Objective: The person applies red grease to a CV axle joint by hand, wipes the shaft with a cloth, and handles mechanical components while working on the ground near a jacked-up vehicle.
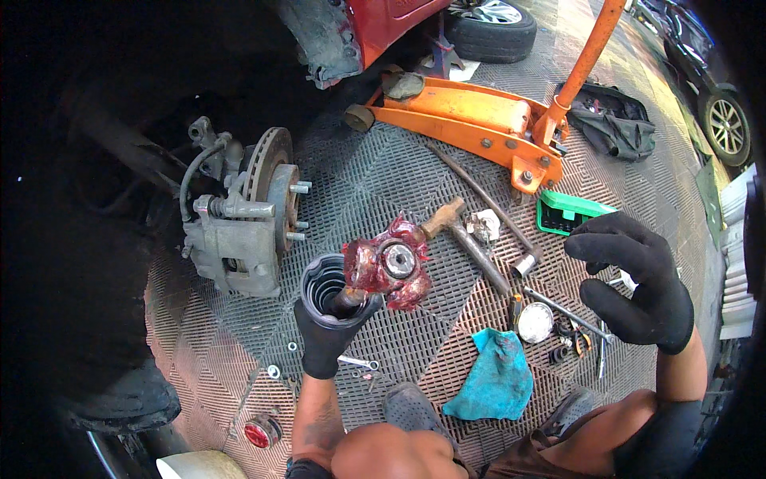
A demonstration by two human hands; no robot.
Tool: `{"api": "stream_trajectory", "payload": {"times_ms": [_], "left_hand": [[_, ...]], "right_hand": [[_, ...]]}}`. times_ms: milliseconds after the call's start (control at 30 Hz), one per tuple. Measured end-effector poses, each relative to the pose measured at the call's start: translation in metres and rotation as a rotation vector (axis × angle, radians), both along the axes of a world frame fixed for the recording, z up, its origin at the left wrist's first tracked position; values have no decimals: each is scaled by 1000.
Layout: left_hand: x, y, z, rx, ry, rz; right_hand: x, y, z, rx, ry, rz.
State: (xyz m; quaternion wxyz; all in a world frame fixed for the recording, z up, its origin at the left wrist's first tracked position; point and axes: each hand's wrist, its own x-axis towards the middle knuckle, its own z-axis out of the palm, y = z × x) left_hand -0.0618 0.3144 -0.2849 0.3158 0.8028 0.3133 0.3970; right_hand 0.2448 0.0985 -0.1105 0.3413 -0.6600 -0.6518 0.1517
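Red-greased tripod joint, at ctr., sits on the end of a shaft emerging from a ribbed dark boot, raised over the grid-tile floor. L. hand, black-gloved, grasps the boot from below; R. hand, likewise gloved, is released, w/ fingers curved & thumb apart, nr. the green case. L. of the joint: brake disc & caliper. Beyond, on the floor: hammer, long bar, then orange floor jack. Btwn. the forearms: teal cloth, lying crumpled.
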Motion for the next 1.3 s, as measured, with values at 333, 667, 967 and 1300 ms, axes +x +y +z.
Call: {"api": "stream_trajectory", "payload": {"times_ms": [333, 667, 967, 1300], "left_hand": [[3, -4, 0, 114, 44, -13], [-8, -19, -26, -82, -66, -60], [-17, -26, -41, -2, 155, -81], [5, -36, -41, -70, 174, -154]], "right_hand": [[6, -6, -2, 5, -23, 29], [-4, 1, -4, 12, -87, 174], [-31, 15, -10, 128, -227, 238], [-21, 3, -9, -50, 390, 267]]}}
